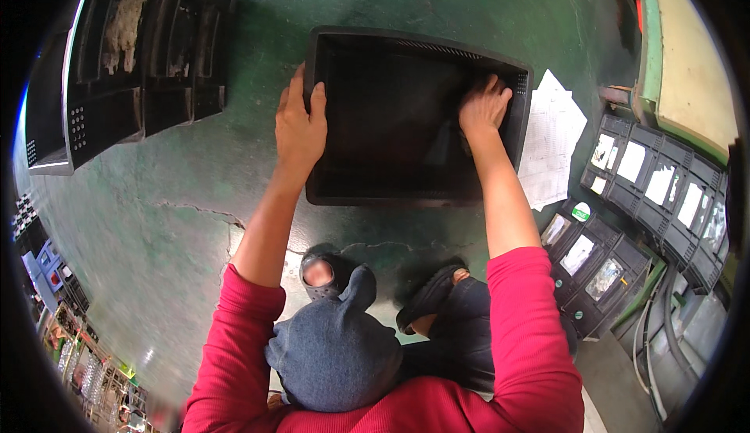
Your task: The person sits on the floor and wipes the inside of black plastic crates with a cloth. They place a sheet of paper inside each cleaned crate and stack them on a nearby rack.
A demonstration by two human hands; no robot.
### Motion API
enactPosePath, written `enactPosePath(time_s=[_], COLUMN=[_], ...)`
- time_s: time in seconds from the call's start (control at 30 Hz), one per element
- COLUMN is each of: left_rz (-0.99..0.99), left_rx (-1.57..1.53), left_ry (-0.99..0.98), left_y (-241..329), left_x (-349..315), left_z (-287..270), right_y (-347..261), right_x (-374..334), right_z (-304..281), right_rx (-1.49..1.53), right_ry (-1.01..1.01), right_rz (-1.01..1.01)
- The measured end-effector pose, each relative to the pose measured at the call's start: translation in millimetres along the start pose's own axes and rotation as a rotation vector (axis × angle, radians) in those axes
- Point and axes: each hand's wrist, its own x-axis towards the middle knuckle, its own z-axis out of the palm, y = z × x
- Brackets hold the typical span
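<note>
A shallow black plastic crate [394,197] rests on the green floor in front of me, its inside facing up. My left hand [301,124] is closed around its left rim, with the thumb over the inner edge. Inside the crate, at its right end, is my right hand [486,109], with bent fingers close to the right wall. A small edge of something shows beneath that palm, too dark to name. The crate's bottom is dark and shows no other contents.
Printed white papers [551,144] lie against the crate's right side. Stacked black crates [105,66] stand at the far left. More labelled black crates [594,269] and a cream-and-green machine part [691,66] are on the right. My shoe [324,273] is close to the crate's near side.
</note>
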Motion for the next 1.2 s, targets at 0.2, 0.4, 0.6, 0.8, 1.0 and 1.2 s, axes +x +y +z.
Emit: enactPosePath(time_s=[0.2, 0.4, 0.6, 0.8, 1.0, 1.2], left_rz=[-0.092, -0.049, -0.116, -0.112, -0.121, -0.072], left_rx=[0.018, 0.021, -0.097, -0.103, -0.075, -0.056], left_ry=[-0.016, 0.03, 0.008, 0.002, 0.001, 0.028], left_y=[5, -4, 1, 4, -1, 0], left_x=[-1, -1, -1, 3, 1, 2], left_z=[1, 2, -2, 0, -1, 3], right_y=[-2, 7, -56, -139, -111, -88], right_x=[-19, -77, -34, -16, -62, -75], right_z=[-23, -40, -52, -60, -41, -52], right_rx=[-0.067, 0.202, 1.024, 1.14, 1.199, 1.466], right_ry=[-0.313, -0.651, 0.254, 0.311, -0.087, -0.532], right_rz=[-0.104, -0.26, -0.427, -0.713, -1.231, -1.145])
